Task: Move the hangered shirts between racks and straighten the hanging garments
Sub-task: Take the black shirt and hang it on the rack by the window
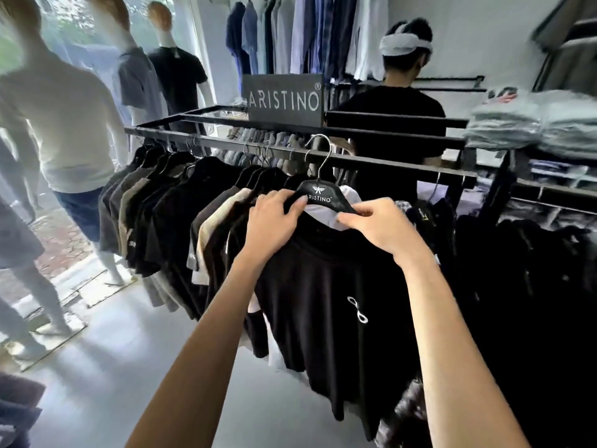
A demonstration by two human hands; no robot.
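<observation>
Head view: left grip [274,218] and right grip [376,226] each pinch the black hanger [319,195] carrying a black shirt [329,286]

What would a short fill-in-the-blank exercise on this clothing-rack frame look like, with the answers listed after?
1. Both the left hand and the right hand grip a black ____ printed ARISTINO.
2. The hanger's metal hook sits at the black rack ____.
3. The shirt on that hanger is ____ in colour.
4. The sign on top of the rack reads ____.

Missing words: hanger; rail; black; ARISTINO
</observation>
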